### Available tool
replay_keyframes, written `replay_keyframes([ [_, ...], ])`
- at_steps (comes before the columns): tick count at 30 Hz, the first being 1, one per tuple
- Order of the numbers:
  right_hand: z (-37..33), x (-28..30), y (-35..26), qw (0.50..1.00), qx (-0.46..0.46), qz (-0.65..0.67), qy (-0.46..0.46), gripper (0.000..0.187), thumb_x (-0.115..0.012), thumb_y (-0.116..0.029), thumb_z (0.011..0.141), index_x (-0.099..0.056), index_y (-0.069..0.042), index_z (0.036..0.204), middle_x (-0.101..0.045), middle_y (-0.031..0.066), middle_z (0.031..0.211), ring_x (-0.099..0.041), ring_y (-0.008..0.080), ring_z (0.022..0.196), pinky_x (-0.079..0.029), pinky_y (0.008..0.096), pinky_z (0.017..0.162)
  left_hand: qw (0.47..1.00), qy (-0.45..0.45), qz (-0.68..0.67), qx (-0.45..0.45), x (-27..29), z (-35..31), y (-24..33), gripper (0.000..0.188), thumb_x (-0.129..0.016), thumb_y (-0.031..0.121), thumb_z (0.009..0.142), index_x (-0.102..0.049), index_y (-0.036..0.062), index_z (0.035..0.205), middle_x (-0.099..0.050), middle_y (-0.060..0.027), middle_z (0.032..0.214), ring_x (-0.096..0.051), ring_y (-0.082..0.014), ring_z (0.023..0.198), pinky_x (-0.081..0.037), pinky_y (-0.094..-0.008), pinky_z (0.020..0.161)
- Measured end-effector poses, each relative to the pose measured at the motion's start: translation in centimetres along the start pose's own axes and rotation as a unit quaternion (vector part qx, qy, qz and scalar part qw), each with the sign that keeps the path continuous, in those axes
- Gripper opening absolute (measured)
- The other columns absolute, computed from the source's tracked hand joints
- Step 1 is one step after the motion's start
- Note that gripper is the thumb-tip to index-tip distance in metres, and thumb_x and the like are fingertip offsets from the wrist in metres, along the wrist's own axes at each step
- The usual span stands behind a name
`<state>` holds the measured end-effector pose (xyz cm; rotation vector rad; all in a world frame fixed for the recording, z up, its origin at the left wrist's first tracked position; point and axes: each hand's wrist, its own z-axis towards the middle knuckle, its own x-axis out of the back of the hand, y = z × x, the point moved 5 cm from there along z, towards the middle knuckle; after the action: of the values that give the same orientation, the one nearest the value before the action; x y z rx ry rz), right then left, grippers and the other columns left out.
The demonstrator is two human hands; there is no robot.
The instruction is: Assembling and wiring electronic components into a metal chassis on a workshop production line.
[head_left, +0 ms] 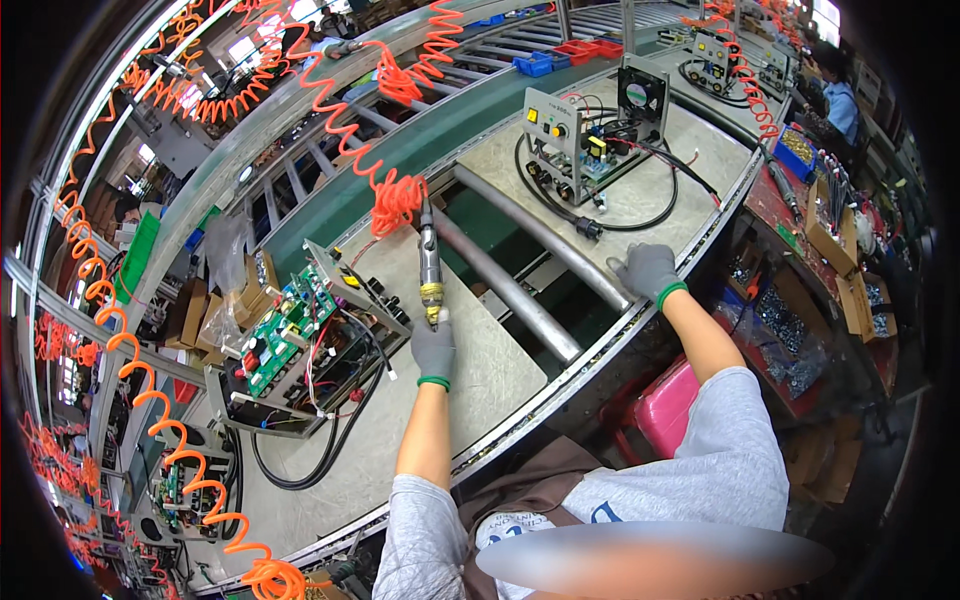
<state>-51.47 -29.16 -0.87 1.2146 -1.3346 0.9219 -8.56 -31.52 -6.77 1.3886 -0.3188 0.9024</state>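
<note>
My left hand (433,350), in a grey glove with a green cuff, is closed around the yellow-banded end of an air screwdriver (430,256). The tool hangs on an orange coiled hose (397,203). To the left of it, an opened machine chassis (318,345) with a green circuit board and loose wires rests on a board (490,372). My right hand (648,271), gloved alike, lies with fingers apart at the near edge of another board (715,150). Beyond that hand stands a second chassis (590,140) with a fan, a front panel and a black cable (660,215) looped around it.
Metal rollers (515,290) bridge the gap between the two boards. Blue and red bins (575,55) line the far conveyor. On the right, a bench (790,255) carries cartons, screws and another driver (785,190). A pink stool (668,405) is beside me; a co-worker (838,100) sits farther along.
</note>
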Motion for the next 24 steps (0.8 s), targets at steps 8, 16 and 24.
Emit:
replay_keyframes([
  [8,-5.3,-0.1,-7.4,0.995,0.074,0.052,0.030,0.064,-0.041,-0.060,0.098,-0.077,-0.007,0.092,-0.075,0.0140,0.090,-0.073,0.0288,0.086,-0.053,0.0422,0.075,0.983,0.074,-0.149,-0.073,1.0,-3.3,2.2,0.043,-0.066,0.044,0.094,-0.063,0.0016,0.096,-0.063,-0.0160,0.077,-0.060,-0.0269,0.068,-0.048,-0.0401,0.066],
  [16,-10.3,-1.3,-13.0,0.972,0.150,0.145,0.108,0.052,-0.051,-0.054,0.095,-0.072,-0.007,0.096,-0.073,0.0136,0.091,-0.072,0.0296,0.086,-0.053,0.0432,0.077,0.939,0.071,-0.322,-0.101,3.8,-9.8,7.5,0.041,-0.068,0.040,0.094,-0.063,0.0003,0.102,-0.062,-0.0056,0.079,-0.057,-0.0134,0.070,-0.048,-0.0313,0.066],
  [24,-16.6,-0.7,-13.0,0.666,0.217,0.703,-0.120,0.060,-0.062,-0.036,0.097,-0.049,-0.003,0.146,-0.066,0.0164,0.127,-0.063,0.0230,0.116,-0.049,0.0348,0.100,0.927,-0.028,-0.309,-0.208,5.4,-15.0,12.2,0.030,-0.071,0.029,0.092,-0.063,0.0012,0.100,-0.067,-0.0095,0.080,-0.064,-0.0169,0.071,-0.052,-0.0328,0.068],
])
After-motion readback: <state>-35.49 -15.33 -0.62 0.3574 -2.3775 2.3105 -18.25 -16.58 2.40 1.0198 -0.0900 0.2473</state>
